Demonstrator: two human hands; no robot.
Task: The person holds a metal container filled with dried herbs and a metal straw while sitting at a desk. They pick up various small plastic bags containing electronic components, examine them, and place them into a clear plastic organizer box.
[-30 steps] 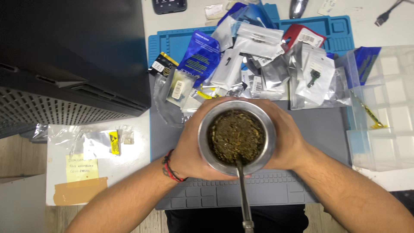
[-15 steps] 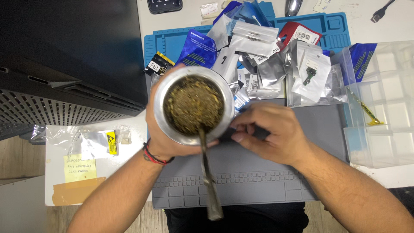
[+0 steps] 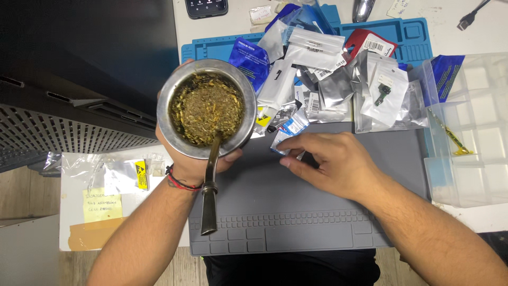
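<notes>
Up close, the left hand [image 3: 193, 167] clasps a metal cup [image 3: 206, 108] of chopped herb, while the right hand [image 3: 330, 161] lies loosely open.

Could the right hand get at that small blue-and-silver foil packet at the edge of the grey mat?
Probably yes: the right hand lies on the grey mat, fingertips beside the small blue-and-silver foil packet, nothing between.

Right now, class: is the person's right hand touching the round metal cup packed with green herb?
Apart. The head view shows the right hand flat on the grey mat, bare mat separating it from the round metal cup, which the left hand holds.
</notes>
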